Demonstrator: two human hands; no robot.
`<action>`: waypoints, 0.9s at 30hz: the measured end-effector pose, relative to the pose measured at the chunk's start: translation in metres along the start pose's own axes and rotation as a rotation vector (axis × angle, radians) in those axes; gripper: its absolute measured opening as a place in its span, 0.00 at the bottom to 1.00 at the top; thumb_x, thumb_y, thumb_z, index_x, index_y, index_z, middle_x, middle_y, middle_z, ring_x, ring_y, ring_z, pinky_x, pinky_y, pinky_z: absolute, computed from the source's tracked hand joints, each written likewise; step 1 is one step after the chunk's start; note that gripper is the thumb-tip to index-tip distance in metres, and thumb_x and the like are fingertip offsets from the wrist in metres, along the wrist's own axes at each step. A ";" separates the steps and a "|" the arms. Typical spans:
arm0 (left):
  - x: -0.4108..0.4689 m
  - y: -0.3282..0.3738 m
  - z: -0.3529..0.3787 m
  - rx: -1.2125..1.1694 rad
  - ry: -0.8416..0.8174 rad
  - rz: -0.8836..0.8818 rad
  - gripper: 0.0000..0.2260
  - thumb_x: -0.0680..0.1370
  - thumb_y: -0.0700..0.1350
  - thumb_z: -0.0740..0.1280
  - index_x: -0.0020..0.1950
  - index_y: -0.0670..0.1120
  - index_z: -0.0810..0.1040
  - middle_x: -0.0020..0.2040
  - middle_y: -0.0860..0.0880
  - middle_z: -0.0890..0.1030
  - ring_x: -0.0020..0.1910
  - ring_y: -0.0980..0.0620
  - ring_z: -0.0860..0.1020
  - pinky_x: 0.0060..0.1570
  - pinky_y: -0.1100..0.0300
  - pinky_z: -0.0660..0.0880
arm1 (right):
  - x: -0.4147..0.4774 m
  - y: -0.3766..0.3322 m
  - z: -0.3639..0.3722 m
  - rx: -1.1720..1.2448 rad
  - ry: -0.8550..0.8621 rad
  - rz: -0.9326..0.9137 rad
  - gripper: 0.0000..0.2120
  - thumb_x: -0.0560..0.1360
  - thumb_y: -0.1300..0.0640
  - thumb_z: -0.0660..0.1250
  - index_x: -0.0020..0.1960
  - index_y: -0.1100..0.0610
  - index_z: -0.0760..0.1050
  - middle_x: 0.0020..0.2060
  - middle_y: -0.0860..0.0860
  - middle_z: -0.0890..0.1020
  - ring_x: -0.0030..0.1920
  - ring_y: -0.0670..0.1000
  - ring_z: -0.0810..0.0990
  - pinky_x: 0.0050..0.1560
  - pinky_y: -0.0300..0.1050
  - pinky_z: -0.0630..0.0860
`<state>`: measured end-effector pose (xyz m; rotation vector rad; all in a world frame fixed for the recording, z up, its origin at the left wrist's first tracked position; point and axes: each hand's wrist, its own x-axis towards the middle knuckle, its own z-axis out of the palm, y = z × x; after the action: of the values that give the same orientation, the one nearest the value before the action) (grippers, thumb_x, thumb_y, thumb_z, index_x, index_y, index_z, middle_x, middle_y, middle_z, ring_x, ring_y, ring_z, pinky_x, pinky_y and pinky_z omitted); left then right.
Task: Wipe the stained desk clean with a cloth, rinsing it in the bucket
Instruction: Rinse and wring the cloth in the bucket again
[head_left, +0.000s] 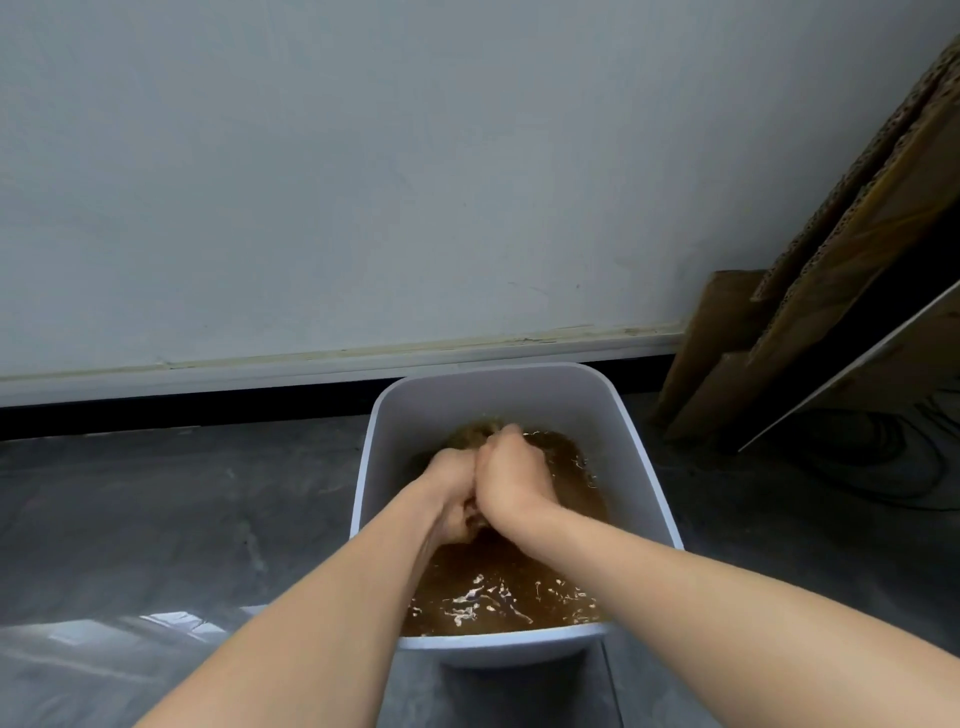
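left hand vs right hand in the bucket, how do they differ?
The left hand sits lower, fingers partly in the brown water; the right hand rides higher, its back showing. The left comes in from lower left, the right from lower right. Both are clenched together inside the white bucket.

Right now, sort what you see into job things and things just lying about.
Job things: white bucket of brown water; left hand and right hand, fists together in it; the cloth is hardly visible.

Lying about: cardboard sheets leaning on the wall; dark cables on the floor.
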<state>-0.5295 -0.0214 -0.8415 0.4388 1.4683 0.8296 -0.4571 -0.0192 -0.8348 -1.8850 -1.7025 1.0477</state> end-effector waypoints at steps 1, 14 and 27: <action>0.001 -0.001 0.001 0.036 -0.025 -0.010 0.17 0.84 0.47 0.60 0.36 0.45 0.71 0.20 0.50 0.68 0.15 0.55 0.66 0.17 0.69 0.62 | 0.003 0.003 -0.005 -0.026 0.025 -0.021 0.10 0.84 0.56 0.53 0.57 0.61 0.70 0.59 0.62 0.79 0.59 0.64 0.78 0.56 0.51 0.73; 0.029 -0.022 -0.005 0.918 0.290 0.142 0.22 0.78 0.41 0.68 0.71 0.43 0.67 0.66 0.40 0.73 0.63 0.41 0.75 0.61 0.53 0.75 | 0.018 0.045 -0.011 -0.832 -0.415 -0.189 0.38 0.79 0.59 0.65 0.81 0.53 0.46 0.78 0.60 0.46 0.77 0.68 0.53 0.74 0.63 0.60; 0.038 -0.020 -0.006 0.174 0.167 -0.127 0.10 0.82 0.40 0.56 0.44 0.41 0.73 0.33 0.44 0.74 0.24 0.50 0.68 0.21 0.65 0.64 | 0.014 0.017 0.011 0.034 -0.194 0.200 0.14 0.82 0.56 0.56 0.61 0.61 0.74 0.58 0.61 0.81 0.47 0.57 0.79 0.37 0.44 0.72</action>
<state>-0.5342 -0.0087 -0.8823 0.4088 1.7133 0.6526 -0.4542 -0.0113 -0.8581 -2.0204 -1.6090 1.3670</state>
